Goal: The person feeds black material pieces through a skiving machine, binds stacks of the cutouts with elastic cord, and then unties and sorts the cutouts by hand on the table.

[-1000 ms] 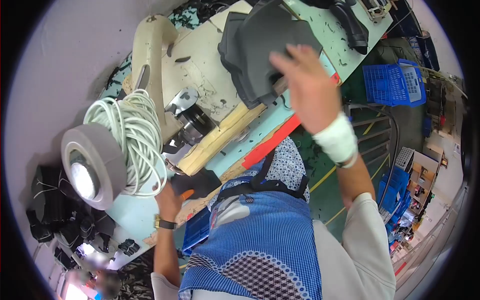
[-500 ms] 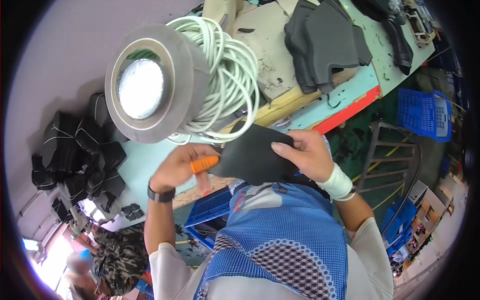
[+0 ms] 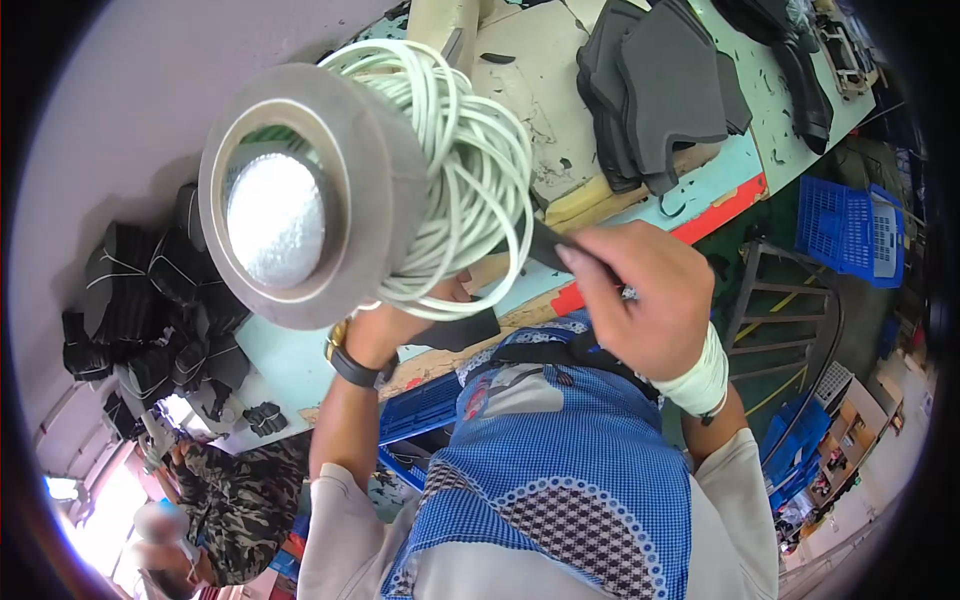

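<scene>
My left hand (image 3: 405, 322) is partly hidden behind a hanging lamp (image 3: 300, 190) and its coil of pale cable (image 3: 470, 180). Its visible fingers curl at the upper edge of a flat black sheet (image 3: 462, 332), which looks like foam. Raised in front of my body, my right hand (image 3: 650, 290) is closed, thumb and fingers pinching a narrow black strip (image 3: 550, 246). The strip may be part of the same sheet seen edge-on; the cable hides where they would join. White wrapping (image 3: 695, 375) circles my right wrist.
Stacked dark grey cut pieces (image 3: 665, 90) lie on the worktable (image 3: 530, 80) at the back. Bundled black pieces (image 3: 150, 310) are piled at left, near a person in camouflage clothing (image 3: 245, 510). Blue crates (image 3: 845, 225) and a metal rack (image 3: 780, 310) stand right.
My right hand has risen and turned, tipping its black piece edge-on. My left hand has moved right, behind the cable coil. Lamp and cable appear slightly lower and larger.
</scene>
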`<state>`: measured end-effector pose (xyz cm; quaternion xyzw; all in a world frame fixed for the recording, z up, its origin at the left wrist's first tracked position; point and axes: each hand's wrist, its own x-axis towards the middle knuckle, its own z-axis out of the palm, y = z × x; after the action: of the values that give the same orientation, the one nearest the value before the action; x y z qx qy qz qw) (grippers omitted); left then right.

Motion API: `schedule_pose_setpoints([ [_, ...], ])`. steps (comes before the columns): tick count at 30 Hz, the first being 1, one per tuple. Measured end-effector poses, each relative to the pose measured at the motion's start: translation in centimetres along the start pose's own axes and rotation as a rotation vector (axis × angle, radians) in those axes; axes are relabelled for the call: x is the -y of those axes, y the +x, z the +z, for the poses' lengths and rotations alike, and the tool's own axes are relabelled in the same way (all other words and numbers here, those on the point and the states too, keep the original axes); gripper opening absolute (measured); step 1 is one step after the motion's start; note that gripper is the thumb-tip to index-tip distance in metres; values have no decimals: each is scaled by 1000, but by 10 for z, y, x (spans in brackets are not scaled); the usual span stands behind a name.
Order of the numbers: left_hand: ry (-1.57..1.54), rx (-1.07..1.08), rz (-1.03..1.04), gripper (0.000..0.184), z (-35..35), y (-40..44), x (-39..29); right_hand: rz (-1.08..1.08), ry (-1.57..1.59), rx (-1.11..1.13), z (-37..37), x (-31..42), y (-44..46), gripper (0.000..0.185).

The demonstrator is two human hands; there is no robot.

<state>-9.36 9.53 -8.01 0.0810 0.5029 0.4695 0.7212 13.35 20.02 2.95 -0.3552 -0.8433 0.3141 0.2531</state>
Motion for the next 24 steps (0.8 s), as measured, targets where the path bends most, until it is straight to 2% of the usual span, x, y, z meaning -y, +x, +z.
schedule_pose_setpoints([
  [1, 487, -62, 106, 26, 32, -16, -15, -1, 2, 6, -5, 5, 0, 10],
  [2, 972, -128, 207, 27, 55, -30, -23, 57, 52, -89, -9, 13, -4, 9],
  [3, 775, -55, 92, 27, 68, -41, -22, 112, 102, -180, -10, 21, -11, 8],
  [4, 576, 18, -22, 28, 75, -50, -18, 382, 307, -310, -8, 26, -33, 11],
  [5, 209, 120, -11, 28, 74, -56, -2, 441, 432, -129, -10, 19, -52, 16],
  [6, 97, 168, -22, 26, 75, -57, 5, 499, 554, 48, -12, 13, -65, 20],
  [7, 384, 96, 29, 27, 70, -56, 4, 678, 819, 239, -2, 19, -65, 30],
  [8, 672, 28, 91, 30, 62, -53, -1, 808, 937, 313, 5, 16, -69, 36],
  [9, 662, 49, 60, 30, 49, -50, -2, 862, 1014, 252, 7, 12, -60, 34],
  [10, 523, 180, 103, 28, 39, -50, -8, 916, 1094, 192, 9, 4, -48, 33],
  [12, 565, 203, -201, 26, 24, -56, -36, 818, 959, 369, 24, -18, -41, 25],
  [14, 600, 203, -261, 26, 8, -63, -45, 949, 1010, 560, 33, -15, -27, 23],
  [17, 574, 157, -361, 28, -14, -74, -49, 1009, 1112, 623, 58, -17, -16, 23],
  [20, 500, 70, -429, 33, -49, -72, -44, 1066, 1186, 538, 69, -15, -13, 29],
  [22, 731, -136, -7, 31, -103, -56, -25, 1081, 1364, 318, 85, -7, -34, 28],
  [24, 1018, -114, -136, 29, -72, -24, -56, 1175, 1278, 363, 78, 2, -38, 27],
])
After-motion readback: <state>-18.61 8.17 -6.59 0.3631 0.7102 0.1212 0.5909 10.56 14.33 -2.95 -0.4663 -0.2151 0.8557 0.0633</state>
